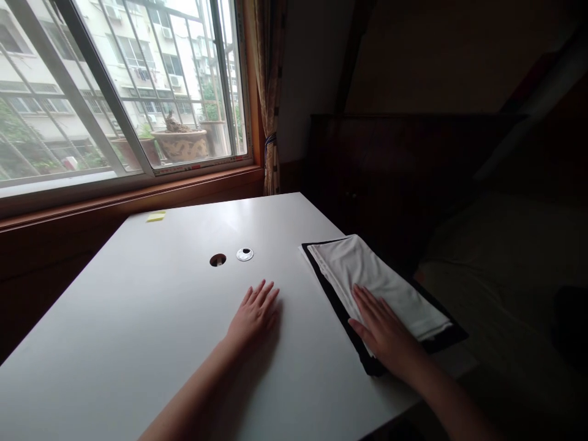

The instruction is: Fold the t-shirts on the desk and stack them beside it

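Observation:
A folded white cloth (390, 278) lies on top of a folded black cloth (337, 300) at the right side of the white table (138, 318). My right hand (381, 331) rests flat on the near left part of the white cloth, fingers stretched out. Left of the stack, my left hand (256, 309) is palm down at the tabletop with its fingers spread, holding nothing. More white fabric shows at the far left corner beneath the black cloth.
Beyond my left hand are a round hole (217, 260) in the tabletop and a round silvery cover (245, 254). A yellow sticky note (155, 216) is near the far left edge. Behind stand a barred window and a tied curtain (271, 110). The right side is dark.

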### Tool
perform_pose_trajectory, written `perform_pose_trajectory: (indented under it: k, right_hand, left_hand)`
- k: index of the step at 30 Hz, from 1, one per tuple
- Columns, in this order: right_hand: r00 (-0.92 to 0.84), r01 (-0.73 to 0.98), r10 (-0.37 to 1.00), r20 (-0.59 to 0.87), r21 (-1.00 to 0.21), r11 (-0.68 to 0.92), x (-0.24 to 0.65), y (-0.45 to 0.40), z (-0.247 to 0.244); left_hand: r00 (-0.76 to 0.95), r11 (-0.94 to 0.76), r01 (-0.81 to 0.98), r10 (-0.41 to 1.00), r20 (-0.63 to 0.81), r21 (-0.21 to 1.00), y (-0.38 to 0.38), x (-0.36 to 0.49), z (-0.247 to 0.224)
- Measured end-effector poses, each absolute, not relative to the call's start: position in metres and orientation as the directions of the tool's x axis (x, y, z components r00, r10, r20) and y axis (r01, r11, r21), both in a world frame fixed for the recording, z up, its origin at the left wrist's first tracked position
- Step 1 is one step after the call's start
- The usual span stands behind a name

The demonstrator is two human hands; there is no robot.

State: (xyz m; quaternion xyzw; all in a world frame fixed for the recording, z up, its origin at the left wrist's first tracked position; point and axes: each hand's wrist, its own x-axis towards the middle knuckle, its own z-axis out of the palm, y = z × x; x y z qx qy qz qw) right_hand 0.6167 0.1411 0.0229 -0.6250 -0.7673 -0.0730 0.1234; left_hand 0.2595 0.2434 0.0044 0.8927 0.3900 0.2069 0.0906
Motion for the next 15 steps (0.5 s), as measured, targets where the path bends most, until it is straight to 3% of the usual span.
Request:
perform_pose_trajectory:
  k: [3,8,15]
  right_hand:
    - [-0.297,0.946,0.912,0.284,-0.044,0.322,0.579,0.135,0.028]
    - [-0.51,0.822,0.833,0.215,-0.163,0.546,0.526,0.133,0.032]
    - [-0.687,0.681,0.722,0.078,-0.277,0.678,0.454,0.168,0.041]
  left_hand:
    - [0.594,-0.635,0.742,0.772,0.226,0.216,0.229,0.223,0.005]
    - [0.545,-0.575,0.802,0.815,0.196,0.162,0.209,0.164,0.006]
    - [0.542,-0.568,0.819,0.813,0.212,0.082,0.183,0.122,0.008]
